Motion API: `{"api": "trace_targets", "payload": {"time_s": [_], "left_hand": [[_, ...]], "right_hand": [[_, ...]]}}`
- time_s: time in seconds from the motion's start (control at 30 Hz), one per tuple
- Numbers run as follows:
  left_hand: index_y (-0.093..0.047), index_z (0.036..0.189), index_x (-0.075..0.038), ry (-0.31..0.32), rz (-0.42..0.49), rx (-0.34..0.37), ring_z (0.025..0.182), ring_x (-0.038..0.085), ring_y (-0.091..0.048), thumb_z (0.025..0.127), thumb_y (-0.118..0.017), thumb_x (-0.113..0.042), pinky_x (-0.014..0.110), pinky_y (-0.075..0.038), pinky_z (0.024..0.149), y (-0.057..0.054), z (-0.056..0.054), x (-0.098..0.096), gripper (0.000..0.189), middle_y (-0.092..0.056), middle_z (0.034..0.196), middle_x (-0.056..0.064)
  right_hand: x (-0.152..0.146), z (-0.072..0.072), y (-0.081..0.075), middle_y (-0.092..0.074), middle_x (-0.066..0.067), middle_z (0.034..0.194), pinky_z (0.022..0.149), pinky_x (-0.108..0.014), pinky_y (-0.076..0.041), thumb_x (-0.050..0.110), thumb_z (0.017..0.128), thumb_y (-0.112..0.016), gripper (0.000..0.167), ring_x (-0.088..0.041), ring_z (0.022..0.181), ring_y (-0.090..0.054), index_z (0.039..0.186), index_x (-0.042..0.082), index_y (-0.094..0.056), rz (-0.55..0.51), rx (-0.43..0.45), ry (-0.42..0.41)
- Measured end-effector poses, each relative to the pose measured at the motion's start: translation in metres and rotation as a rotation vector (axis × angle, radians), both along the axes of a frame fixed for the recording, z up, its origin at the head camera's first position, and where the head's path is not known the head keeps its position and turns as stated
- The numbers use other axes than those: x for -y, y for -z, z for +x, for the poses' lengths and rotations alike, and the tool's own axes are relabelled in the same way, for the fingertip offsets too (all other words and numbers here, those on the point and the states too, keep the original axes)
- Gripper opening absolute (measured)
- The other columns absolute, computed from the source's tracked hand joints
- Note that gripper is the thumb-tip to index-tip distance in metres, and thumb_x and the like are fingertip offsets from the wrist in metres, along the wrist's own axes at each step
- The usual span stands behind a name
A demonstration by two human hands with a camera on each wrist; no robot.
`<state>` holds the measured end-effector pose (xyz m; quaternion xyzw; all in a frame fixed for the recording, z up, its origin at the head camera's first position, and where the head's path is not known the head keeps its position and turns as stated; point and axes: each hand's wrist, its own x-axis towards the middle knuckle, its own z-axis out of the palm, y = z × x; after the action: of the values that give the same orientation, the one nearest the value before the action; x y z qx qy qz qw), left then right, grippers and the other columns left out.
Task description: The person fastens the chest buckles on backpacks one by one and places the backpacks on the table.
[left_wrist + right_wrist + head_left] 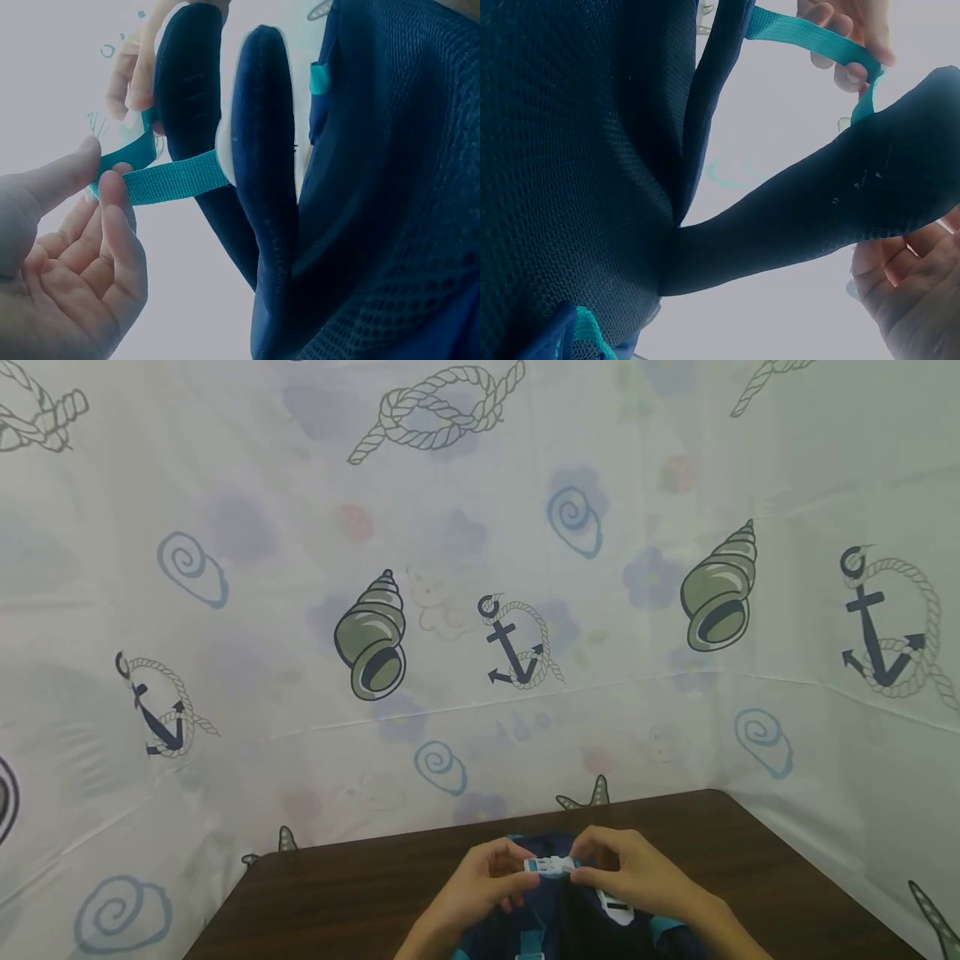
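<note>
In the head view a white buckle (pixel 551 866) lies between the fingertips of both hands, above a navy backpack (pixel 551 914). My left hand (pixel 480 881) pinches its left end. The right hand (pixel 633 868) grips the other end with thumb and fingers. From the left wrist, a teal webbing strap (pixel 176 178) runs from one padded shoulder strap (pixel 262 135) to the left hand's thumb and fingertips. In the right wrist view the second shoulder strap (pixel 817 187) covers part of the right hand (pixel 922 292), and the buckle is hidden there.
The backpack rests at the near side of a dark wooden table (pixel 337 902). A white strap adjuster (pixel 617 908) shows below the right hand. Behind the table hangs a pale sheet (pixel 465 727) printed with shells, anchors and knots.
</note>
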<state>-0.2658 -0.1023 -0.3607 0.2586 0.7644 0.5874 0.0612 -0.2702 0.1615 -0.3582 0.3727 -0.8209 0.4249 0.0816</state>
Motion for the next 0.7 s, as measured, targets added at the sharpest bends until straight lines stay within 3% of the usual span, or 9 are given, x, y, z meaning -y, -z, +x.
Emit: {"api": "trace_targets", "payload": {"time_s": [0.2,0.7], "left_hand": [[-0.067,0.110,-0.005,-0.035,-0.041,0.019,0.064,0.014,-0.062,0.092,-0.072,-0.020,0.024,-0.049,0.056,0.002,-0.001,-0.002,0.024,-0.070,0.086,0.000],[-0.070,0.104,-0.009,-0.069,-0.011,0.040,0.058,0.012,-0.063,0.088,-0.077,-0.022,0.023,-0.048,0.054,0.007,-0.002,-0.012,0.022,-0.075,0.093,0.005]], "right_hand": [[0.000,-0.003,0.002,-0.061,0.010,0.077,0.055,-0.021,-0.048,0.032,0.093,-0.070,0.018,0.002,0.064,-0.052,0.105,0.019,-0.067,0.008,-0.045,-0.025],[0.002,-0.007,0.005,-0.060,0.010,0.078,0.055,-0.021,-0.048,0.033,0.092,-0.071,0.015,0.003,0.066,-0.051,0.102,0.023,-0.069,-0.010,-0.082,-0.042]]}}
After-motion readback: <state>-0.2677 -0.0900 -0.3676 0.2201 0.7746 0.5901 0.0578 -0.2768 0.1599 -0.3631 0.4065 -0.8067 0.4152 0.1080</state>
